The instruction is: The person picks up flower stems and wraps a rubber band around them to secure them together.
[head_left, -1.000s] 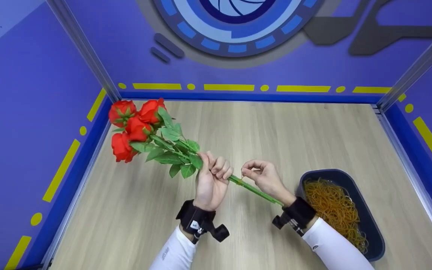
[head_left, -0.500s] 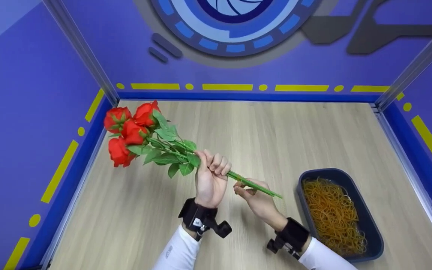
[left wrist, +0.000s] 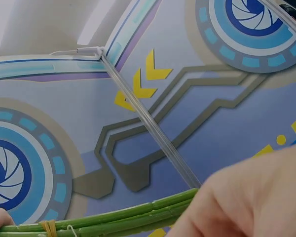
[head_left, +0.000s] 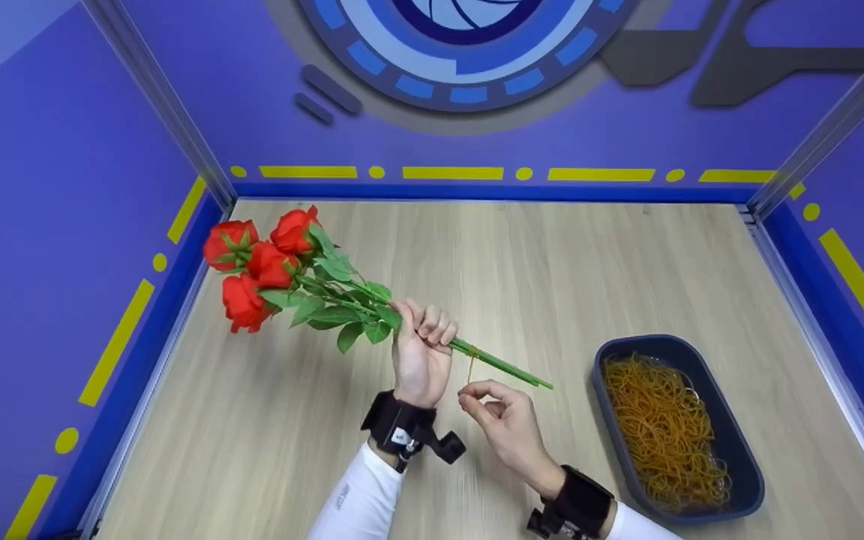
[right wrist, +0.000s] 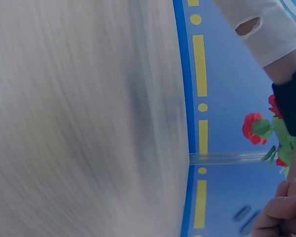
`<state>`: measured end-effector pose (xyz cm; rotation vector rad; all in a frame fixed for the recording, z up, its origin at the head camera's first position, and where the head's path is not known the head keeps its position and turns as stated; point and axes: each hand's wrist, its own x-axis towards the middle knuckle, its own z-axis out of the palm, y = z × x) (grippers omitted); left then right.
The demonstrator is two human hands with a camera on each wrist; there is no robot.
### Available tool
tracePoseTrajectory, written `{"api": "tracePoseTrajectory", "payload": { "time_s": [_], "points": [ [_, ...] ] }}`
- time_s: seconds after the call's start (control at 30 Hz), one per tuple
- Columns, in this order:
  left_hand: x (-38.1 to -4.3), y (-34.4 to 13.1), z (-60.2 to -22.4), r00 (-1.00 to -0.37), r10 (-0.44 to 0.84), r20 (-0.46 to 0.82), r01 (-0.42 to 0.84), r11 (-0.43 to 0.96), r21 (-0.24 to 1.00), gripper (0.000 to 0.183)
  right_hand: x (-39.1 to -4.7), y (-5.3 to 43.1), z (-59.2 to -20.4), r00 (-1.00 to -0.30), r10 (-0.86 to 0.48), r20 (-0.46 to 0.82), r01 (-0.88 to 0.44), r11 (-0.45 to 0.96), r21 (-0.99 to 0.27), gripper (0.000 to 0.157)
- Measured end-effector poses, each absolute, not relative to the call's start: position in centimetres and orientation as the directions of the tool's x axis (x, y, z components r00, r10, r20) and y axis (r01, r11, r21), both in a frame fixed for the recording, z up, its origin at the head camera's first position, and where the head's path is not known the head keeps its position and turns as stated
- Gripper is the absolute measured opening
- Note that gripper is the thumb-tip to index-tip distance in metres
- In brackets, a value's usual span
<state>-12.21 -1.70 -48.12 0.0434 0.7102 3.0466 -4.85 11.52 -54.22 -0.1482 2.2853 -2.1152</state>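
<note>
My left hand (head_left: 423,356) grips a bunch of artificial red roses (head_left: 271,264) by the green stems (head_left: 511,367), which slant down to the right, their blooms at the far left. An orange rubber band (head_left: 471,369) hangs taut from the stems, just right of that hand. Its lower end is pinched between thumb and forefinger of my right hand (head_left: 503,424), below the stems. Seen from the left wrist, turns of the rubber band (left wrist: 50,228) wrap the stems (left wrist: 133,217). Part of the roses (right wrist: 254,128) shows at the right edge of the right wrist view.
A dark blue-grey plastic tub (head_left: 606,420) holding a heap of orange rubber bands (head_left: 661,435) stands at the right on the wood-grain table (head_left: 552,262). Blue printed panels (head_left: 589,142) with metal corner posts rise around the table.
My right hand has moved from above the stems, behind and under them, and down toward me, drawing the rubber band out taut. The left hand keeps its grip; the roses have shifted slightly.
</note>
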Motion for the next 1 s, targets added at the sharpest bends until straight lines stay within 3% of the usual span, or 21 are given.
{"api": "tracePoseTrajectory", "payload": {
  "time_s": [0.13, 0.27, 0.37, 0.57, 0.87, 1.0],
  "points": [
    [-12.5, -1.7, -48.9, -1.000, -0.005, 0.021, 0.014, -0.880, 0.475, 0.045, -4.4, 11.5, -53.9, -0.980, -0.072, 0.186, -0.197, 0.207, -0.958, 0.003],
    [-12.7, -1.6, -49.6, -1.000, -0.016, 0.024, 0.026, -0.847, 0.531, 0.046, -4.2, 11.8, -53.4, -0.908, -0.091, 0.409, -0.405, 0.445, -0.799, 0.012],
    [-12.7, -1.4, -50.0, -0.999, -0.010, 0.050, 0.037, -0.809, 0.587, 0.048, -4.4, 12.3, -52.8, -0.849, -0.117, 0.516, -0.492, 0.534, -0.688, 0.017],
    [-12.7, -1.3, -50.7, -0.994, 0.018, 0.112, 0.063, -0.729, 0.681, 0.055, -5.5, 13.9, -51.2, -0.729, -0.241, 0.641, -0.641, 0.569, -0.515, 0.024],
    [-11.9, -1.3, -51.2, -0.987, 0.092, 0.131, 0.038, -0.660, 0.750, 0.058, -8.1, 16.1, -47.5, -0.556, -0.433, 0.710, -0.763, 0.605, -0.228, 0.027],
    [-11.4, -1.4, -50.9, -0.979, 0.148, 0.141, 0.006, -0.667, 0.745, 0.057, -9.3, 16.9, -46.4, -0.537, -0.434, 0.723, -0.776, 0.590, -0.222, 0.026]
  ]
}}
